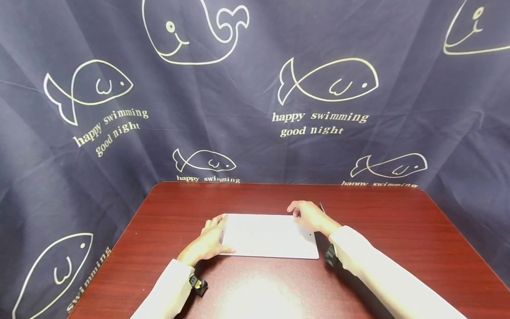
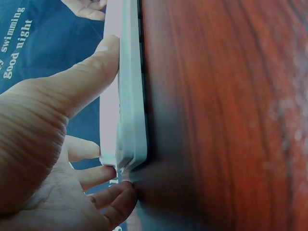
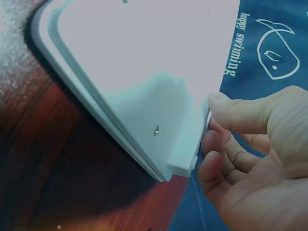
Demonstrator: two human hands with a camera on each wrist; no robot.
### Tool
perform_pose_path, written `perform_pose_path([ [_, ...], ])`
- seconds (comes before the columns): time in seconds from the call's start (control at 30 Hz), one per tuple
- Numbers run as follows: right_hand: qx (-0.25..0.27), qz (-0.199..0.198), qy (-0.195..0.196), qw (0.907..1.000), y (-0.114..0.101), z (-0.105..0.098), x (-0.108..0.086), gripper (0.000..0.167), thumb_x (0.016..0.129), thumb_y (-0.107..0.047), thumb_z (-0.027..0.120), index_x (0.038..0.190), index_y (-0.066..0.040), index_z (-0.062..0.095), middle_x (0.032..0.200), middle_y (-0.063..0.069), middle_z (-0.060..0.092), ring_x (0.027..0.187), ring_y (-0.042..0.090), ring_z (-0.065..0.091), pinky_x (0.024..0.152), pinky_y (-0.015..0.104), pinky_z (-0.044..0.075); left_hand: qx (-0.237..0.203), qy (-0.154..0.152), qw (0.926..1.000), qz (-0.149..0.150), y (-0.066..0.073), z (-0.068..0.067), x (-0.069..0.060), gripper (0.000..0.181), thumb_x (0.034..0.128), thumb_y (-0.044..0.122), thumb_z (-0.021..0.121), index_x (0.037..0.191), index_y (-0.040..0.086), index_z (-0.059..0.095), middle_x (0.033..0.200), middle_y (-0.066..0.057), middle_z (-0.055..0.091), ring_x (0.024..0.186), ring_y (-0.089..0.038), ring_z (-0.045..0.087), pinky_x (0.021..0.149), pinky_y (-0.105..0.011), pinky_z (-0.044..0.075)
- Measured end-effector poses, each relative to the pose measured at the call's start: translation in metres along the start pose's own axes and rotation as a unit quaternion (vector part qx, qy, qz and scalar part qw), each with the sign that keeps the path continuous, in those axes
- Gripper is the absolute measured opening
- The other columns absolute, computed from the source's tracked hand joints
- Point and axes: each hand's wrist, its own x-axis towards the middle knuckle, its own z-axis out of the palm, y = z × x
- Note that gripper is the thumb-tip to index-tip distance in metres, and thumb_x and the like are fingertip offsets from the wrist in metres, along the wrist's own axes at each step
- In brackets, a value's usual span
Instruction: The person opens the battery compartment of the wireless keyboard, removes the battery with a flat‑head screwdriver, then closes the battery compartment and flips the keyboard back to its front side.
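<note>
A white keyboard (image 1: 264,237) lies face down on the table, its plain back upward. Dark keys show along its underside in the left wrist view. My left hand (image 1: 209,239) grips its left end, with the thumb (image 2: 98,67) on the near long edge and the fingers spread around the end. My right hand (image 1: 312,217) is at the far edge near the right end. There its thumb and curled fingers pinch the raised ridge (image 3: 190,144) of the keyboard's back. A small screw hole (image 3: 156,130) shows beside that ridge.
The reddish-brown wooden table (image 1: 398,239) extends around the keyboard. Behind it hangs a dark blue curtain (image 1: 255,97) with white fish drawings. A thin dark object (image 1: 321,207) lies partly hidden behind my right hand. Dark wrist devices (image 1: 198,285) sit at both cuffs.
</note>
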Motion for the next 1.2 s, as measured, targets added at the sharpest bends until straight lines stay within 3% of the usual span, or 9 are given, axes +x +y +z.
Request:
perform_pose_path([
  [0.43,0.008,0.02,-0.036,0.9991,0.002,-0.001,0.005,0.026,0.072,0.012,0.061,0.092,-0.003,0.065,0.075,0.004,0.059,0.074,0.018,0.054,0.072,0.037,0.044,0.004,-0.01,0.9999,-0.013,0.003,-0.003,0.001,0.102,0.0649,0.03,0.087,0.144,-0.003,0.032,0.144,-0.021,0.032,0.125,-0.037,0.033,0.098,-0.054,0.03],
  [0.7,-0.006,0.009,-0.023,0.9997,0.002,-0.005,0.006,0.016,0.074,0.007,0.065,0.077,-0.009,0.066,0.07,-0.002,0.058,0.068,0.013,0.051,0.066,0.032,0.043,0.006,-0.011,0.9998,-0.016,0.005,-0.003,0.002,0.103,0.0646,0.032,0.087,0.145,-0.002,0.032,0.144,-0.02,0.032,0.126,-0.036,0.033,0.099,-0.052,0.03],
  [0.97,0.025,0.01,-0.009,0.9996,0.005,-0.013,0.017,0.012,0.074,0.004,0.069,0.074,-0.008,0.068,0.065,-0.004,0.06,0.063,0.011,0.051,0.062,0.031,0.043,0.013,-0.014,0.9998,-0.009,0.005,-0.004,0.002,0.102,0.0654,0.032,0.086,0.144,-0.004,0.032,0.143,-0.021,0.033,0.125,-0.037,0.033,0.099,-0.052,0.029],
  [1.2,0.03,0.038,-0.053,0.9974,0.019,-0.013,0.033,0.008,0.077,0.001,0.072,0.077,-0.007,0.073,0.066,0.0,0.063,0.064,0.013,0.052,0.062,0.032,0.044,0.013,-0.015,0.9997,-0.013,0.008,-0.006,0.001,0.1,0.0661,0.03,0.086,0.144,-0.003,0.033,0.143,-0.022,0.033,0.126,-0.038,0.033,0.099,-0.054,0.029],
])
